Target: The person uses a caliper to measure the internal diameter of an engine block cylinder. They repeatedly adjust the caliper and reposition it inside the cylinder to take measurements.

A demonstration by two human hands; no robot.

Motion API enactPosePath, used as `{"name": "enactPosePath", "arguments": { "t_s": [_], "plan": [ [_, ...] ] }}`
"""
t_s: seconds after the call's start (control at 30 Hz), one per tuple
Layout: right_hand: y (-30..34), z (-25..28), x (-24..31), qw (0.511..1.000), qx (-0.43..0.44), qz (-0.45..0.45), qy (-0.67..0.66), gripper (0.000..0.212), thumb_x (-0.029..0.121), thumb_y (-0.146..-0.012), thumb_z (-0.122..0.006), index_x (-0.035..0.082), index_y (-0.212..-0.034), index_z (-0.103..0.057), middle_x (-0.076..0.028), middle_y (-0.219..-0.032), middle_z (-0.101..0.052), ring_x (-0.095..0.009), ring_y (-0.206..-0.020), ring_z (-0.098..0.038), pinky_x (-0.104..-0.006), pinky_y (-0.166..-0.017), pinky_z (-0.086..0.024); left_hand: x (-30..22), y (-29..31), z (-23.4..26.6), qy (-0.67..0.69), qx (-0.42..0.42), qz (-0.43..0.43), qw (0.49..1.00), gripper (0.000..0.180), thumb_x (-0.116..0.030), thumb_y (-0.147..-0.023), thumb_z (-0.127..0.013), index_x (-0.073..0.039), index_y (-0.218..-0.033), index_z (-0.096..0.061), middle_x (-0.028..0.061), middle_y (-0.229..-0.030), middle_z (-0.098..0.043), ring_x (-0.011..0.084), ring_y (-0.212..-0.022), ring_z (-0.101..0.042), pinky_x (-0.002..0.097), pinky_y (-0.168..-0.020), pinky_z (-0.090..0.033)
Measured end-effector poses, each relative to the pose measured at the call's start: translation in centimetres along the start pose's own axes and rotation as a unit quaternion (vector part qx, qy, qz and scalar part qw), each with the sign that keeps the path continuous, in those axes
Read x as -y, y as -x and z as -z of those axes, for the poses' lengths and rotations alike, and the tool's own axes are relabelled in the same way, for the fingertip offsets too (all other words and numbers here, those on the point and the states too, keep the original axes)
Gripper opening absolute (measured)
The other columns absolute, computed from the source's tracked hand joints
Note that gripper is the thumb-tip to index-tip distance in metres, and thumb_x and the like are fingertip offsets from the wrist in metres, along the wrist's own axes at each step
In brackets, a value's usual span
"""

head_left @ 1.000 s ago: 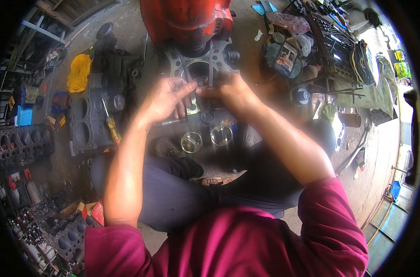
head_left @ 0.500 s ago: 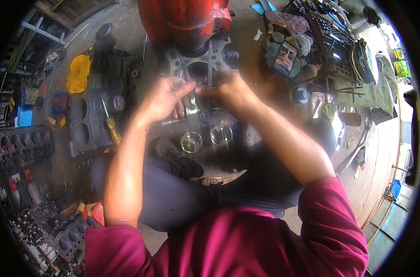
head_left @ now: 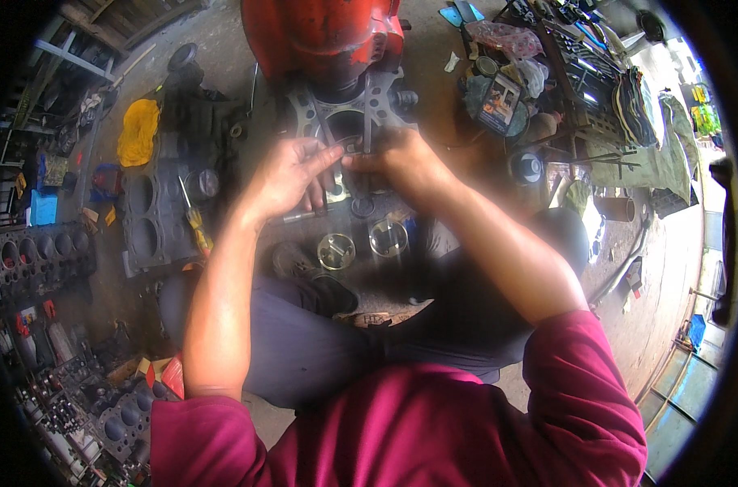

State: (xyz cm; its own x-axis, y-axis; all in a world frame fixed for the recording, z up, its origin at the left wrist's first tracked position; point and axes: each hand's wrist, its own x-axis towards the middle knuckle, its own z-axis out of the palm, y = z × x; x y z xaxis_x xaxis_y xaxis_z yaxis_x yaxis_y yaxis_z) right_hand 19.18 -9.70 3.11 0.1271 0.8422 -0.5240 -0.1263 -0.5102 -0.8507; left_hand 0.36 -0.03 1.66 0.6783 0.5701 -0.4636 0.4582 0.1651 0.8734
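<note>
My left hand (head_left: 292, 172) and my right hand (head_left: 400, 157) meet over the grey metal engine block (head_left: 308, 116), thumbs and fingertips close together by its round bore. The fingers of both are closed around something small and thin that I cannot make out. Right above the block stands a large red machine (head_left: 320, 39), its lower end reaching down to the bore. Nearer to me, below the hands, two pistons lie side by side: a left piston (head_left: 336, 252) and a right piston (head_left: 388, 238). A dark metal ring-shaped part (head_left: 362, 204) shows just under the right hand.
To the left are another engine block (head_left: 144, 217), a yellow-handled screwdriver (head_left: 195, 225) and a yellow cloth (head_left: 138, 130). A cylinder block (head_left: 36, 247) sits at the far left. On the right, a rack of tools (head_left: 584, 73), a box-like package (head_left: 499, 104) and a bottle (head_left: 527, 168) stand close.
</note>
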Motion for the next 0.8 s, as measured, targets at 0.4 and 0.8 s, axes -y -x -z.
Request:
{"name": "enactPosePath", "arguments": {
  "t_s": [0.4, 0.8],
  "plan": [
    [0.41, -0.38, 0.53, 0.999, -0.011, -0.002, -0.036, 0.047, 0.008, -0.080, -0.083, -0.013, -0.115, -0.060, -0.016, -0.098, -0.071, -0.019, -0.083, -0.068, -0.0317, -0.073, -0.055, -0.11, 0.02, 0.01, -0.010, 0.001, -0.011, 1.000, 0.034, -0.035, -0.101, -0.061, -0.002, -0.095, -0.067, 0.0042, -0.070, -0.065, 0.0108, -0.053, -0.061, 0.0250, -0.046, -0.047],
    [0.17, -0.12, 0.18, 1.000, -0.006, 0.014, 0.010, 0.046, 0.010, -0.079, -0.084, -0.012, -0.113, -0.061, -0.015, -0.096, -0.071, -0.017, -0.081, -0.067, -0.0316, -0.072, -0.055, 0.06, -0.03, 0.05, 0.000, 0.007, -0.007, 1.000, 0.036, -0.037, -0.100, -0.062, -0.002, -0.095, -0.067, 0.0048, -0.071, -0.065, 0.0111, -0.053, -0.061, 0.0256, -0.046, -0.047]
  ]
}}
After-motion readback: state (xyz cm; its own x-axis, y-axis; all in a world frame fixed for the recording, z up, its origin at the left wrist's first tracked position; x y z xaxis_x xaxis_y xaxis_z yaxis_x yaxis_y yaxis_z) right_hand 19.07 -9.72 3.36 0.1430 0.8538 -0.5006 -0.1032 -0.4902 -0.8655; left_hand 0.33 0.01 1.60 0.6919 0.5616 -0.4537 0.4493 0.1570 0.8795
